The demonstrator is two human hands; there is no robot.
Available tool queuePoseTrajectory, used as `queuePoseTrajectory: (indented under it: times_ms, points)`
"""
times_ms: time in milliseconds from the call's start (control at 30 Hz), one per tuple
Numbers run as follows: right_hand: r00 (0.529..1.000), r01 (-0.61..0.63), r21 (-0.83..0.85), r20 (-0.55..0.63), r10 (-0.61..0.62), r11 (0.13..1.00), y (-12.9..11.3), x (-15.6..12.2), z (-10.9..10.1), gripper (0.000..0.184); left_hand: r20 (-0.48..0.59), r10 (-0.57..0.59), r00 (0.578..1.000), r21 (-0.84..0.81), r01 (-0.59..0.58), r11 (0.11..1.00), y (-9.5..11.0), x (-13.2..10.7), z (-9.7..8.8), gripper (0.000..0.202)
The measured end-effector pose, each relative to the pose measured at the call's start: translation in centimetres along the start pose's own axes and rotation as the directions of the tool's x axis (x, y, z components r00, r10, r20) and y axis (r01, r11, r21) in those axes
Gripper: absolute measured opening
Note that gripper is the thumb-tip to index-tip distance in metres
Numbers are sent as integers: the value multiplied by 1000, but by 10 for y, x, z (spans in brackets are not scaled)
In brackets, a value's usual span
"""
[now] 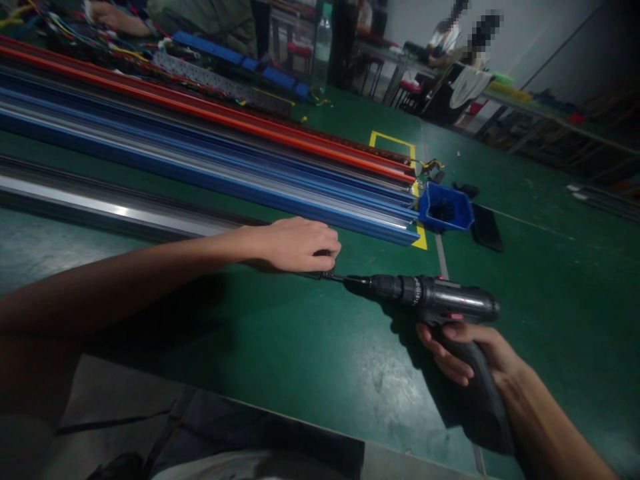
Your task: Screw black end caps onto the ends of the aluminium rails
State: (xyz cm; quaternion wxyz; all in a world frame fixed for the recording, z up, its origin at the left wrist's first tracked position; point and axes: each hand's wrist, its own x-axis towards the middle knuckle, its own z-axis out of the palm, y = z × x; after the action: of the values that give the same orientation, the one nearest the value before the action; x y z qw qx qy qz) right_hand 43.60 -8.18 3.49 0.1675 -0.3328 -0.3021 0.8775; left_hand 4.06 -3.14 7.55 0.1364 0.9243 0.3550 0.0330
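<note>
A black cordless drill [455, 298] lies level above the green table, its handle gripped by my right hand [480, 350]. Its long thin bit points left and reaches the end of a grey metal profile [120, 208]. Over that end my left hand [300, 245] is curled, fingers bent down around it. The exact spot where the bit meets the profile is partly hidden by my left fingers. Just behind my left hand lie several blue profiles [280, 200] side by side, with orange-red profiles [260, 123] behind them.
A blue bin [447, 207] with dark small parts stands past the profile ends, beside a black phone-like slab [487, 228]. Yellow tape [393, 137] marks the green table [320, 347]. Farther back are wires, a clear bottle [323, 47] and a co-worker's hand [117, 17].
</note>
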Motion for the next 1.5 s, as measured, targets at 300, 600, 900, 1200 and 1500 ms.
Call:
queuePoseTrajectory:
  times_ms: [300, 600, 900, 1200, 1500]
  points:
    - [1000, -6, 2, -28, 6, 1000, 1, -2, 0, 25, 3, -4, 1000, 0, 4, 1000, -1, 0, 0, 29]
    - [1000, -5, -3, -28, 5, 1000, 1, -2, -2, 26, -5, -3, 1000, 9, 3, 1000, -1, 0, 1, 29]
    - [1000, -20, -6, -19, 20, 1000, -1, -1, 0, 26, -19, 8, 1000, 1, -8, 1000, -3, 1, 3, 28]
    - [1000, 0, -5, -7, -1, 1000, 1, -1, -2, 25, -20, 11, 1000, 3, -11, 1000, -2, 0, 2, 28]
    - [1000, 4, -17, -19, -4, 1000, 0, -1, 2, 26, -24, 11, 1000, -5, -11, 1000, -2, 0, 2, 30]
